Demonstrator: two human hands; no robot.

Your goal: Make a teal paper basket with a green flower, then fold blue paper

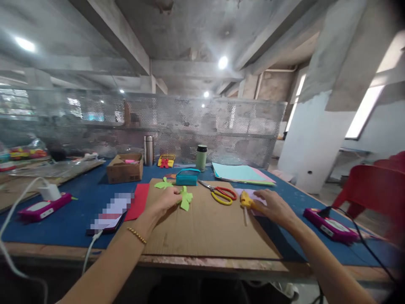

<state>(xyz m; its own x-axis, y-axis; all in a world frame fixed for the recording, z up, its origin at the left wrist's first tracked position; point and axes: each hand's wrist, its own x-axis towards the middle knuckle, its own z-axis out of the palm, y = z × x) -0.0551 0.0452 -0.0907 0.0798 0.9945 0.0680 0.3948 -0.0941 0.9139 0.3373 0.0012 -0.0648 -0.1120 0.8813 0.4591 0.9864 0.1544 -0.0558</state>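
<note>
My left hand (169, 199) pinches a light-green paper cutout (186, 198), shaped like a leaf or butterfly, above a brown cardboard sheet (196, 236). A similar green cutout (163, 183) lies just beyond that hand. At the right edge of the cardboard, my right hand (274, 206) is around the handle of a yellow hot glue gun (245, 199); its fingertips are partly hidden. A whitish glue stick (246, 218) sticks out of the gun's near end. Scissors with red and yellow handles (223, 196) rest open between my hands.
Behind the cardboard stand a teal case (186, 177), a green bottle (201, 158), a steel flask (148, 150) and a cardboard box (125, 169). Coloured paper (242, 173) is stacked at back right. A phone (109, 217) and purple power strips (330, 226) with cables flank the work area.
</note>
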